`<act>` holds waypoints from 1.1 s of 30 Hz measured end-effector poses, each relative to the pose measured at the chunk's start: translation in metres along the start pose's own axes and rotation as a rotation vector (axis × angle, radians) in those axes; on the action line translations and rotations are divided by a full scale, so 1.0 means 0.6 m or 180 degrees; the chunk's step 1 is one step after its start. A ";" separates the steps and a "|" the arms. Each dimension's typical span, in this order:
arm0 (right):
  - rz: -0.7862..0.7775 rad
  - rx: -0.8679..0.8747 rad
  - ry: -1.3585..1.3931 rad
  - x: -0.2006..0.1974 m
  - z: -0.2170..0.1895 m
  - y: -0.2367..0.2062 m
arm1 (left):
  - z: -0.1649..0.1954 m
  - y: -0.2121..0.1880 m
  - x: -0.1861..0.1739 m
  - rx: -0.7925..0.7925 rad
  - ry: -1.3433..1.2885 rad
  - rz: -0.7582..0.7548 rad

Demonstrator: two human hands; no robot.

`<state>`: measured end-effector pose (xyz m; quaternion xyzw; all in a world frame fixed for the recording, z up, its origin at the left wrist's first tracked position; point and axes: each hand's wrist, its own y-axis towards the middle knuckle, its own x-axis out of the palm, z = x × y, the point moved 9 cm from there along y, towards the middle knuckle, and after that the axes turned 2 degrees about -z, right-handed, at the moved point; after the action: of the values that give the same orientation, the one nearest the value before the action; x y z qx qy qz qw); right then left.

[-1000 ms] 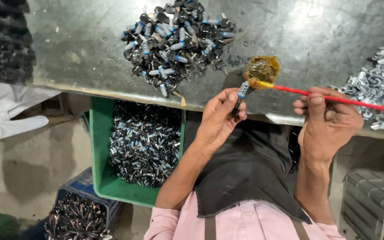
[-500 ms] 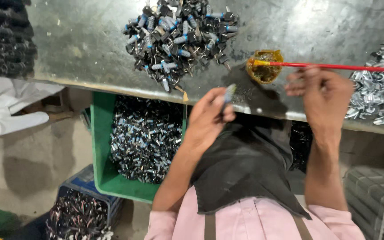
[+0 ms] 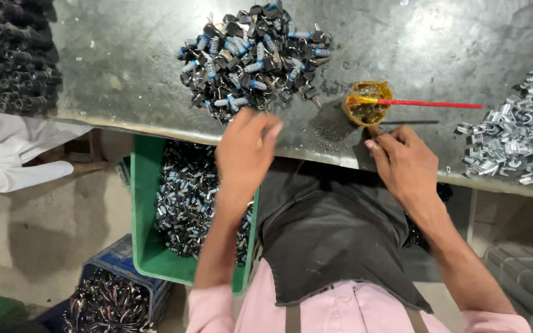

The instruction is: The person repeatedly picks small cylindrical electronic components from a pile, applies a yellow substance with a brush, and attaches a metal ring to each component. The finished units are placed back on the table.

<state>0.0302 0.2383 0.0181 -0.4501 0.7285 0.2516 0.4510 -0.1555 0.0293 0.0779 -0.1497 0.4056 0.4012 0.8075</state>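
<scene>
My left hand (image 3: 245,148) hovers blurred over the near edge of the grey metal table (image 3: 124,80), fingers curled down, just below a pile of small black and blue parts (image 3: 254,49). Whether it holds a part is hidden. My right hand (image 3: 402,163) rests on the table edge with its fingers loosely apart and nothing in them. Its fingertips lie just below a small yellow cup of sticky stuff (image 3: 367,103). A thin red stick (image 3: 430,103) lies across the cup, pointing right, untouched.
A heap of silver metal clips (image 3: 519,145) lies at the right, dark parts (image 3: 7,55) at the upper left. Under the table stand a green crate (image 3: 146,246) and a blue crate (image 3: 118,290), both holding parts. A person's white sleeve (image 3: 7,154) is at the left.
My right hand let go of the red stick, which now rests in the cup. My left hand moved up from my lap toward the black and blue pile.
</scene>
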 end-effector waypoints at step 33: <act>0.0145 0.0016 0.1128 -0.026 -0.018 -0.071 | -0.065 -0.010 0.061 -0.0358 -0.5141 -0.0470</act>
<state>0.0660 0.2165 0.0389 -0.4696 0.8072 0.1766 0.3108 -0.1593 0.0227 0.0249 0.1192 -0.3338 0.3508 0.8668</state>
